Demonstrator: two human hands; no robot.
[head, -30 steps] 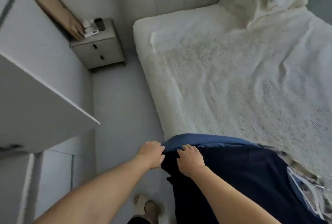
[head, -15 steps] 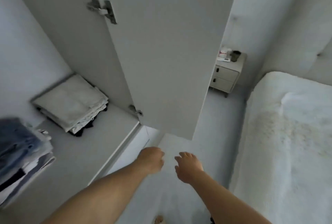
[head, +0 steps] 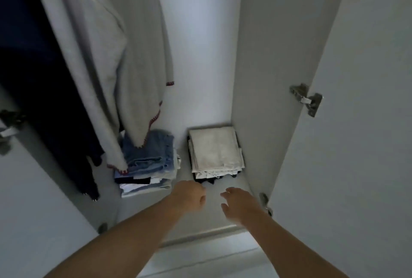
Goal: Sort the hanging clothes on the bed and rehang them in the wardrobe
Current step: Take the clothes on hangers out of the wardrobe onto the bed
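Wardrobe space fills the frame, and the risks read from the left edge across. Far left hangs a dark navy garment [head: 44, 77], its hem reaching toward the lower left. Beside it a pale grey garment with red-stitched edging [head: 107, 54] drapes so low that its hem touches the stack of folded denim and white pieces [head: 147, 161] on the wardrobe floor [head: 223, 217]. Anything rehung here could, I judge, drag across that stack and pull the top jeans askew, or tangle with the grey hem.

At lower centre the left hand [head: 189, 195] hovers with fingers curled in on themselves, holding nothing. Just right of it the right hand [head: 239, 204] has loosely spread fingers, also empty. Both sit above the bare floor in front of a second stack topped by cream cloth [head: 214, 150], with dark pieces under it.

No garment from the bed is in either hand, and the bed is out of view, so the clothes to be sorted cannot be seen here. A reach from this pose risks disturbing the folded piles rather than the hanging items.

At the right, the open door [head: 356, 121] and its metal hinge [head: 306, 99] stand close to the right forearm; a quick swing could knock against them.
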